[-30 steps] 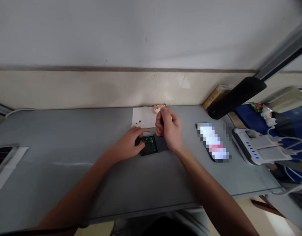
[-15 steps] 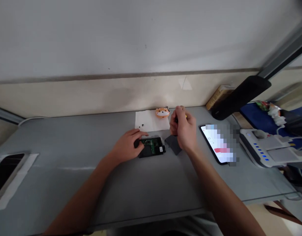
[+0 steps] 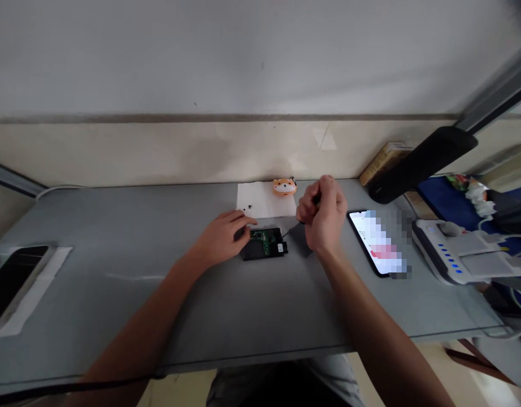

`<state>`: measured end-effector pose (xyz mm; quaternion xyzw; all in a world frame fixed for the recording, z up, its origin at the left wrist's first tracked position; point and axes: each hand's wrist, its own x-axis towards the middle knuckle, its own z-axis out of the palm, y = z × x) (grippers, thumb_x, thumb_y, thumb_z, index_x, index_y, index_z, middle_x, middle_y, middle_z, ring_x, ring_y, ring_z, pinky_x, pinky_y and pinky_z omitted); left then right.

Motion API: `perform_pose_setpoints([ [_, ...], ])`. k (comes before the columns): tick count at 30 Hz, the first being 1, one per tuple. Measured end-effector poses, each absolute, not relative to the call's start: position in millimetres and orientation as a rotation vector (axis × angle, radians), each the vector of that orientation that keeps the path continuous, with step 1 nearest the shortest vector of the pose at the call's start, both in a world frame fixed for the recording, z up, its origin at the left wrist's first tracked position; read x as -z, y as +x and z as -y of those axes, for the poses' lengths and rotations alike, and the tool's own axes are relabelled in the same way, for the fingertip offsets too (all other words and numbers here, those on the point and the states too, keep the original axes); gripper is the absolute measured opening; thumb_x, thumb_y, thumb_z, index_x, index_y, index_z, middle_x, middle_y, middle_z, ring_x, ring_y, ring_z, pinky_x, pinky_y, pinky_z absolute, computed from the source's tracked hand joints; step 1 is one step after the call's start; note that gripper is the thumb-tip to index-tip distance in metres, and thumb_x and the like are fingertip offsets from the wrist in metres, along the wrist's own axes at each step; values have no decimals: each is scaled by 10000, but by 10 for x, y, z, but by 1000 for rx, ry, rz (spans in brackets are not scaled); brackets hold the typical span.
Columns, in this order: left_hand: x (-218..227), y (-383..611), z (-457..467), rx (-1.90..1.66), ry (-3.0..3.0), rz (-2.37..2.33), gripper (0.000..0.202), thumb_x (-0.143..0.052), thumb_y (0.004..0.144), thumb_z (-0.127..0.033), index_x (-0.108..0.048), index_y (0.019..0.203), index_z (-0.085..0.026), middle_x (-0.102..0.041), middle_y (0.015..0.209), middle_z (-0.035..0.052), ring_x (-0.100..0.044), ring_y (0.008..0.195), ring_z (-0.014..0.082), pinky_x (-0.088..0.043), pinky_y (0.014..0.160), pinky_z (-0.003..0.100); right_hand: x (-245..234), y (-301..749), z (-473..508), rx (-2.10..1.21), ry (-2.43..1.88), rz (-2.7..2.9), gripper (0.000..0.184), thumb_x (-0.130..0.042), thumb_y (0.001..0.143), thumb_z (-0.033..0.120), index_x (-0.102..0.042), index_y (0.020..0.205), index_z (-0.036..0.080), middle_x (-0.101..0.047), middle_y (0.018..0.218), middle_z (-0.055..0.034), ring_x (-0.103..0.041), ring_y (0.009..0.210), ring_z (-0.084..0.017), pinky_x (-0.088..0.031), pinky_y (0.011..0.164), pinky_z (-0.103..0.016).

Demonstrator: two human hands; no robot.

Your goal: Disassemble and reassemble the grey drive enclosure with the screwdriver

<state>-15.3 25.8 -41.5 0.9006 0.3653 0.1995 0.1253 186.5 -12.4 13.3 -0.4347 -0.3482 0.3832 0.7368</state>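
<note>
An opened black device with a green circuit board point(image 3: 269, 244) lies flat on the desk. My left hand point(image 3: 221, 237) grips its left end, thumb and fingers at the edge. My right hand point(image 3: 325, 215) is closed around a screwdriver, whose handle is mostly hidden by the fingers. The screwdriver's thin shaft point(image 3: 291, 229) slants down toward the board's upper right corner; whether its tip touches is too small to tell. Partly beneath my right hand lies a flat dark grey piece point(image 3: 300, 242). Tiny dark bits point(image 3: 249, 207), perhaps screws, rest on a white paper point(image 3: 260, 206) behind the device.
An orange animal-faced case point(image 3: 285, 187) sits on the paper. To the right are a lit phone point(image 3: 377, 249), a power strip point(image 3: 442, 254), a black cylinder point(image 3: 421, 167) and a book point(image 3: 383, 161). Another phone point(image 3: 17, 277) lies at the far left.
The view has tilted slightly, so everything sits higher in the frame. My right hand has turned, and the screwdriver shaft now shows by the board. My left hand keeps its hold.
</note>
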Motion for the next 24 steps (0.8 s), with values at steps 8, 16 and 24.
perform_pose_setpoints([
  [8,368,-135,-186,-581,2575,-962,261,-478,1000,-269,-716,1099,-227,-694,1060,67,-655,1046,231,-531,986,403,-197,1805,233,-828,-909,786,435,-644,879,506,-397,641,239,-315,511,93,-237,399,-53,-226,378,-223],
  [16,359,-34,-52,-360,2330,-888,857,-804,816,-460,-385,1550,-321,-544,1493,81,-495,1362,337,-396,1164,510,-78,1692,250,-968,-842,851,485,-695,870,520,-399,616,231,-322,497,88,-299,408,-60,-264,407,-229],
  [24,363,-23,-64,-319,2273,-903,804,-758,855,-328,-371,1559,-368,-525,1541,18,-444,1417,310,-365,1195,495,-61,1662,263,-975,-827,850,469,-714,858,468,-423,583,224,-352,489,79,-291,418,-61,-266,413,-239],
])
